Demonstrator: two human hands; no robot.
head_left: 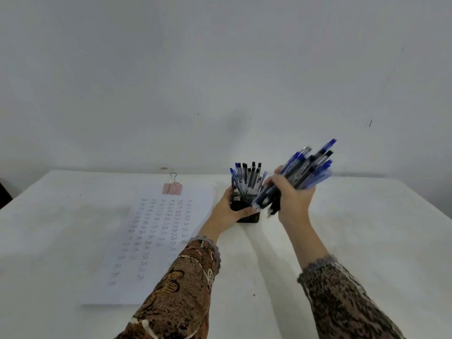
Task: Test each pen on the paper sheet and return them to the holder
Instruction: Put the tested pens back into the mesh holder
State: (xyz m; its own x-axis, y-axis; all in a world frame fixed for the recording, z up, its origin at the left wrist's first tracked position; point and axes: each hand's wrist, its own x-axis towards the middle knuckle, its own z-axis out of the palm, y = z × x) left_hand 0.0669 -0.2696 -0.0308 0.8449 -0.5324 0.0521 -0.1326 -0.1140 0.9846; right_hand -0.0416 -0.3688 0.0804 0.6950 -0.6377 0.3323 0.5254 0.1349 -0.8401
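White cloth covers the table [367,228], which meets a plain pale wall [220,69] behind it. Left of the holder, the paper sheet [151,241] lies flat on the table, well filled with rows of small handwritten test marks. A pink binder clip [172,187] grips its far edge, silver handle raised. Between the sheet and the holder, the left hand [227,211] reaches in from a brown patterned sleeve [181,289]; its thumb and fingers wrap the holder's near left side, clasping it. The holder [242,200], a black mesh cup, stands upright on the table near the far edge. Standing pens [247,177] fill it, blue and black caps pointing up. Just right of the holder, the right hand [293,199] is lifted clear of the table, fingers curled tight round a thick bundle of pens [308,167]. That bundle tilts, its tips low and almost touching the holder's right side, its capped ends fanning up and away to the right. Motion blurs the bundle, so single pens cannot be counted. A darker patterned sleeve [342,302] covers the right forearm
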